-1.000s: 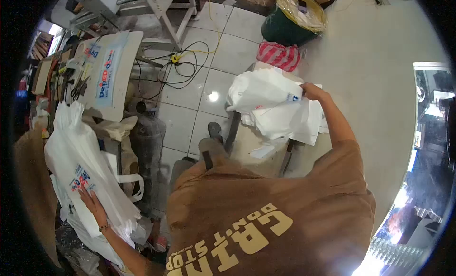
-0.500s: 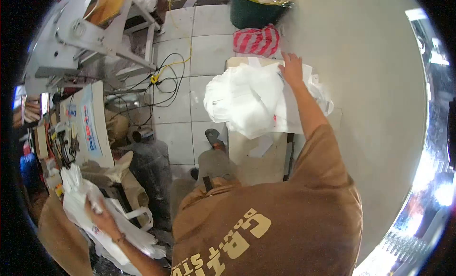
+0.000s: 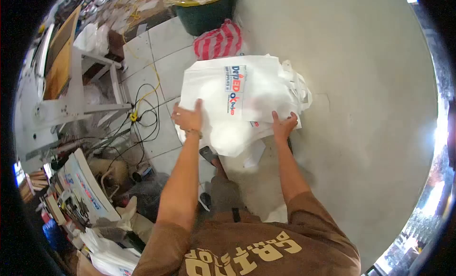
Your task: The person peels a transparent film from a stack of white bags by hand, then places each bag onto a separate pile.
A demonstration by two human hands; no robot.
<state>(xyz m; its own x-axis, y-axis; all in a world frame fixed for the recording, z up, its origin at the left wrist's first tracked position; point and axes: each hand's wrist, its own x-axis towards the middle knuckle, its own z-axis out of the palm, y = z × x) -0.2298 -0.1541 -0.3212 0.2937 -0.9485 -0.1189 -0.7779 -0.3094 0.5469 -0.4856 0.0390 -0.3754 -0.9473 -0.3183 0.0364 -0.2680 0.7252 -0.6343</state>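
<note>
A white bag with blue and red print [image 3: 261, 81] lies flat on a pile of white bags, its handles toward the right. My left hand [image 3: 189, 118] rests at the pile's left edge, fingers spread, touching the white material. At the lower right edge of the pile is my right hand [image 3: 285, 126], its thumb and fingers apart against the bags. The beige bench [image 3: 266, 181] under the pile is mostly covered.
A red-and-white striped bag [image 3: 218, 40] and a green tub [image 3: 206, 17] stand beyond the pile. Black and yellow cables [image 3: 134, 116] lie on the tiles. More white bags [image 3: 107, 252] are at the lower left, below a printed board [image 3: 88, 188].
My left hand has moved from the bags at the lower left to the pile in front. A printed bag now tops the pile. My right hand has shifted to its near edge.
</note>
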